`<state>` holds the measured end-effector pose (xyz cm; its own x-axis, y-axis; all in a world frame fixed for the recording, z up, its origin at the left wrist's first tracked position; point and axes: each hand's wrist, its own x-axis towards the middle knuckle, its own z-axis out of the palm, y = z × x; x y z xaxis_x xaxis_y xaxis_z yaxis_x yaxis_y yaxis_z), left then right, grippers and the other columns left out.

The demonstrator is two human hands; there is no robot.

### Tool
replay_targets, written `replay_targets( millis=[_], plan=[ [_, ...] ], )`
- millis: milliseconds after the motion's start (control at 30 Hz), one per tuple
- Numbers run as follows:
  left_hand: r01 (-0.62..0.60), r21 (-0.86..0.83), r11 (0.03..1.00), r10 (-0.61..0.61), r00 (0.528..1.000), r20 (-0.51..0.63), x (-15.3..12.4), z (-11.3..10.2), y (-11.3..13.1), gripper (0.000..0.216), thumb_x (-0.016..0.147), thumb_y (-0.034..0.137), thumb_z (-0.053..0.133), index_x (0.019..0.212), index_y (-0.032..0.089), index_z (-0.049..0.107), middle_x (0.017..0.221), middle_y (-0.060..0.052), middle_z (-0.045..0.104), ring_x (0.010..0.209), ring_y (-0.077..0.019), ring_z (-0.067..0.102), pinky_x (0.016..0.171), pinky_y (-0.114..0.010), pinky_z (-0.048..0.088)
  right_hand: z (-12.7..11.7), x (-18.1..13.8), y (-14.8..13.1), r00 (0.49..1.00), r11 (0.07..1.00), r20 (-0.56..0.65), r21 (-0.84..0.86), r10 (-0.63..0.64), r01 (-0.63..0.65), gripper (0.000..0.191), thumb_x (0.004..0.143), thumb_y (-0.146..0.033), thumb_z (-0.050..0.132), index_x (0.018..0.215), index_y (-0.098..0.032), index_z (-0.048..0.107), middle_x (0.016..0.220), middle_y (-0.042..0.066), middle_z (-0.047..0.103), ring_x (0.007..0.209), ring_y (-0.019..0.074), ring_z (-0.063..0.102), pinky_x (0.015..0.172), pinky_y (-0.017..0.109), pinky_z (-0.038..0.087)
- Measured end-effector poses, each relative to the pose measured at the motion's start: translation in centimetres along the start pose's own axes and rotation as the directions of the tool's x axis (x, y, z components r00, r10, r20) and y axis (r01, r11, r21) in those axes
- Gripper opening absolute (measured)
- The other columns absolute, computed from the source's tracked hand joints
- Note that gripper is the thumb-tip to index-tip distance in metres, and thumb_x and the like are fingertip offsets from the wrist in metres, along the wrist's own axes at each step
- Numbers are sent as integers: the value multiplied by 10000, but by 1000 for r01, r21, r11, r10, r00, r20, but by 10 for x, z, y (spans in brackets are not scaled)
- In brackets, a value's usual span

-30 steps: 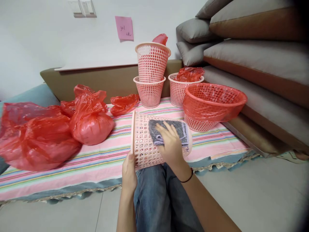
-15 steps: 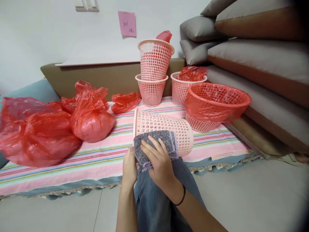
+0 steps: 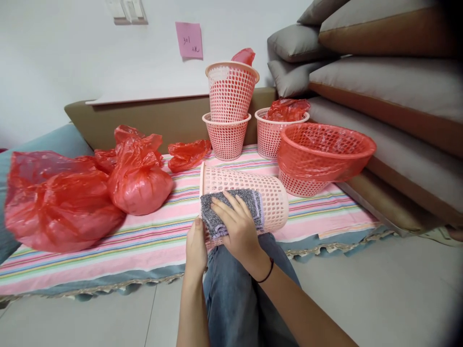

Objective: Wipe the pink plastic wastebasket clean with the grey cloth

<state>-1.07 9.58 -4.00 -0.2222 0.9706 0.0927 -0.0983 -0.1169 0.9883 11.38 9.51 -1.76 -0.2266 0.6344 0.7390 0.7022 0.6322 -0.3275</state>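
A pale pink perforated wastebasket (image 3: 275,202) lies on its side in front of me, its rim facing left and its base to the right. My left hand (image 3: 196,246) grips the near part of the rim, thumb outside; the other fingers are mostly hidden. Under my right hand (image 3: 238,226) is a folded grey cloth (image 3: 210,212) with lilac edging. The palm and fingers press it flat against the basket's side, toward the rim end. My knees in jeans are just below the basket.
Red plastic bags (image 3: 61,207) sit at left on the striped cover (image 3: 152,236). Stacked baskets (image 3: 231,96) and another basket (image 3: 267,135) stand behind. A basket lined with a red bag (image 3: 325,154) is at right, beside piled grey cushions (image 3: 387,86).
My right hand and the cloth have shifted slightly upward over the basket's side. More of the lower basket shows beneath the cloth. My left hand keeps its hold on the rim.
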Motion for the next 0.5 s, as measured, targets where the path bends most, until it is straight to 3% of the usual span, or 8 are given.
replay_targets(
  millis=[133,233,367,500],
  plan=[
    [21,-9,1000,-21,1000,-21,0,3,-2,604,812,698,503,899,130,686,851,-93,715,868,-230,651,815,-343,511,-2,-7,6,999,998,25,-39,-45,46,586,749,-10,389,1285,-152,577,1391,31,580,1414,235,357,1168,459,274],
    [43,19,999,-42,997,-64,-2,1,-4,602,786,727,514,808,142,660,733,-62,681,753,-208,640,718,-322,520,-13,-20,30,999,996,26,-90,-25,28,597,745,-17,405,1302,-168,560,1386,39,584,1412,241,362,1160,482,276],
    [62,39,997,-58,995,-87,-3,-2,-10,630,754,771,511,713,151,617,646,-46,635,638,-187,599,611,-302,501,-39,-43,87,987,977,-100,-161,125,-140,571,750,-90,474,1309,-183,546,1350,75,610,1385,262,405,1137,524,301],
    [59,32,998,-57,997,-58,-6,-3,-15,650,760,770,503,757,137,652,718,-80,672,708,-218,630,656,-324,517,-60,-58,132,910,927,-243,-82,337,-365,556,741,-112,483,1287,-164,576,1335,114,613,1319,268,488,1099,494,379]
  ],
)
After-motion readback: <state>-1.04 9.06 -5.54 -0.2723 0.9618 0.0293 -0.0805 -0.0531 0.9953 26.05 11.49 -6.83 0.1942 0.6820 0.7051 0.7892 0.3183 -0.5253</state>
